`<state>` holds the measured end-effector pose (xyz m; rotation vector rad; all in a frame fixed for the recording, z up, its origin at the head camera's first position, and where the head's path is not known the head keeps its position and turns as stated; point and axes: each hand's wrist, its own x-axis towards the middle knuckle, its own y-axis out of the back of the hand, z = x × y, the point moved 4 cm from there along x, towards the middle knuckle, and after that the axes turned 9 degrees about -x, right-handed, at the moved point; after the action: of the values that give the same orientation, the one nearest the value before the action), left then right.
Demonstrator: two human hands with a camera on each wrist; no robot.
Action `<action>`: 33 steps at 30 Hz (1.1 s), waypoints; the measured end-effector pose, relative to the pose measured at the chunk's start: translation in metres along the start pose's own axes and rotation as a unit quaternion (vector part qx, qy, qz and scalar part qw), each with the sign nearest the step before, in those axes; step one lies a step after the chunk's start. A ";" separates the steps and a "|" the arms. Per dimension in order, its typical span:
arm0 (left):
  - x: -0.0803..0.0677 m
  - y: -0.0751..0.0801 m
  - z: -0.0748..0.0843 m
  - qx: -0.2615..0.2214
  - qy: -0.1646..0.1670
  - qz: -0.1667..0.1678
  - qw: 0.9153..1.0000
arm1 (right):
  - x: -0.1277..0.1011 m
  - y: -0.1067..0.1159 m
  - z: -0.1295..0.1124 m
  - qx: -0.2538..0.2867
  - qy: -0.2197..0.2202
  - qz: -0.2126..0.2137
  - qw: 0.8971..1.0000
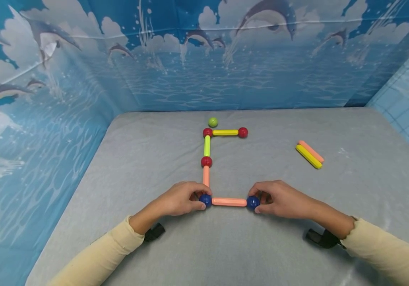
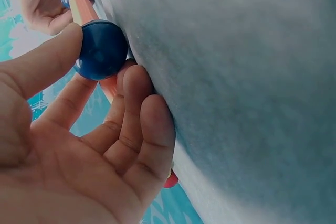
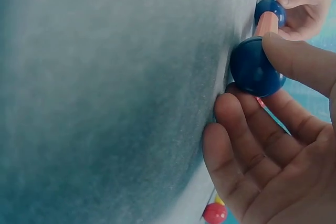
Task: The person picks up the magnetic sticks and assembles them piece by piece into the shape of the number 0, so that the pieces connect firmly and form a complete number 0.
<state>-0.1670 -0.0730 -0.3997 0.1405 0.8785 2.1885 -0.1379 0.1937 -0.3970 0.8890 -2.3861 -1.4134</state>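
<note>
My left hand (image 1: 184, 198) pinches a blue ball (image 2: 102, 51) between thumb and fingers. Opposite it, my right hand (image 1: 279, 199) pinches a second blue ball (image 3: 255, 67). A ribbed salmon rod (image 1: 229, 202) runs between the two balls, lying on the grey surface. From the left blue ball another salmon rod (image 1: 206, 176) leads away to a red ball (image 1: 206, 161). Beyond that come a lime rod (image 1: 207, 146), a corner red ball (image 1: 208, 132), a yellow rod (image 1: 225, 132) and an end red ball (image 1: 243, 132).
A loose green ball (image 1: 213, 122) sits just behind the corner red ball. To the right, a loose yellow rod (image 1: 309, 156) and a salmon rod (image 1: 311, 151) lie side by side on the grey cloth (image 1: 147, 151). A dolphin-print curtain (image 1: 190, 79) hangs behind.
</note>
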 end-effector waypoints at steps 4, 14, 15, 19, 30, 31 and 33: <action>-0.002 0.002 0.001 0.003 0.010 0.003 1.000 | 0.001 0.000 -0.001 -0.007 -0.001 0.002 1.000; 0.001 0.029 0.001 0.014 0.078 0.055 0.995 | 0.000 -0.001 0.000 -0.019 -0.011 -0.002 1.000; 0.003 0.033 0.000 0.012 0.078 0.066 0.995 | 0.000 -0.001 0.000 -0.020 -0.012 -0.002 1.000; 0.020 0.050 -0.009 -0.006 0.076 0.114 0.990 | -0.001 0.000 0.001 -0.023 -0.013 -0.002 1.000; 0.062 0.069 -0.027 -0.034 0.086 0.152 0.984 | -0.008 0.043 0.028 -0.105 -0.044 0.124 0.986; 0.064 0.069 -0.027 -0.037 0.089 0.147 0.985 | -0.009 0.049 0.034 -0.111 -0.052 0.137 0.983; 0.069 0.067 -0.029 -0.044 0.091 0.137 0.985 | -0.013 0.060 0.047 -0.126 -0.068 0.156 0.977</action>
<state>-0.2676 -0.0730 -0.3907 0.0177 0.9035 2.5247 -0.1736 0.2563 -0.3685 0.3470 -2.2448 -1.6376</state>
